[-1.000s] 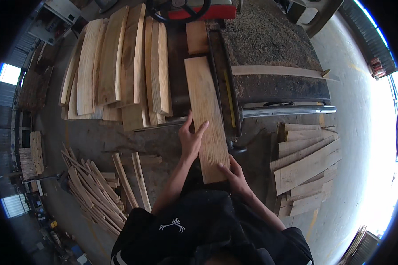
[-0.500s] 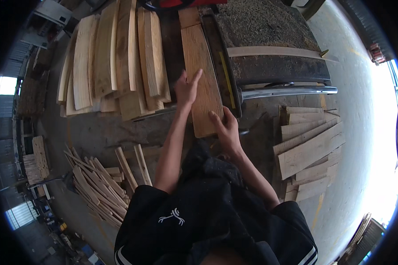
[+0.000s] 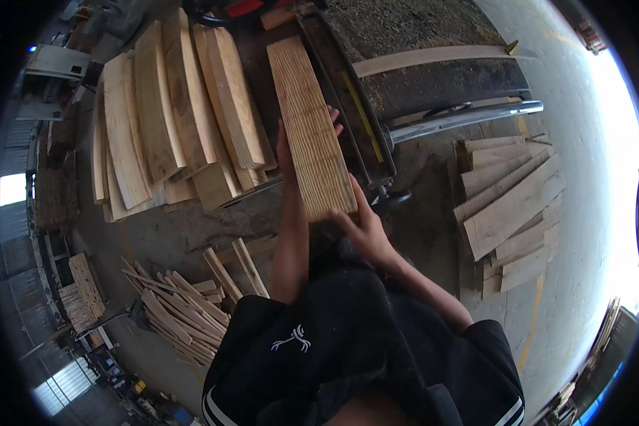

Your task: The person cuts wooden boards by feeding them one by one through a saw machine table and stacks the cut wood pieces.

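A wooden board with wavy grain on its upper face is held in front of me, its near end close to my body. My left hand reaches under the board about midway along. Its fingertips curl up past the right edge, and the palm is hidden by the wood. At the near right corner my right hand grips the board, thumb on the end and fingers along the side. Beyond the far end, another piece of wood lies on the dark machine bed.
Several boards lie side by side on the left. To the right stand a dark machine fence with a yellow strip, a metal rail and a sawdust-covered table. Thin offcuts and stacked planks lie on the floor.
The board has been raised and now shows a different, wavy-grained face. My left hand has gone from on top to underneath it. A gap now separates the board from the far wood piece.
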A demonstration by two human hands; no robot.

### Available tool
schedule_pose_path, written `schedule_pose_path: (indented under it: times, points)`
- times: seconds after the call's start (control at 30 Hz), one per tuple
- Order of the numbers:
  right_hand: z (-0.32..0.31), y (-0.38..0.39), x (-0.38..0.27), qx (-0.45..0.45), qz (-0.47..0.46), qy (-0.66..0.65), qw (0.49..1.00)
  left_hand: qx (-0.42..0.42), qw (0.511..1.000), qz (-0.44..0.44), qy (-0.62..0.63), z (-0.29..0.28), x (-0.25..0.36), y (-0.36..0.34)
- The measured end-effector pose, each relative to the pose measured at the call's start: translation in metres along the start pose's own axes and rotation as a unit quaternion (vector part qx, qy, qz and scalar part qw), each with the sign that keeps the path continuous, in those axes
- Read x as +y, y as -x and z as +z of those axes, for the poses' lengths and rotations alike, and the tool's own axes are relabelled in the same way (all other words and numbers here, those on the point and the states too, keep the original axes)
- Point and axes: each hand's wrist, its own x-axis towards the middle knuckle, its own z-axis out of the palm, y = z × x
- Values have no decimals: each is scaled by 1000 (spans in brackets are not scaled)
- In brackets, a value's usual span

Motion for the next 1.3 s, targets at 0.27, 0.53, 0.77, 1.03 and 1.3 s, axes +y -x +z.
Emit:
schedule_pose_path:
  times: [0.27,0.53,0.77,1.03,1.3]
  points:
    - [12,-61,53,59,169,-406,896,223,688,153,-673,-6,6,-38]
    - [30,-111,62,131,222,-198,946,209,491,215,-818,-46,6,-95]
    - [65,-198,25,209,173,-174,946,332,357,182,-854,-29,63,-162]
    - [65,-252,28,234,126,-197,944,164,262,85,-947,108,88,-28]
    - [65,-298,8,179,142,-279,933,347,148,85,-922,51,115,3]
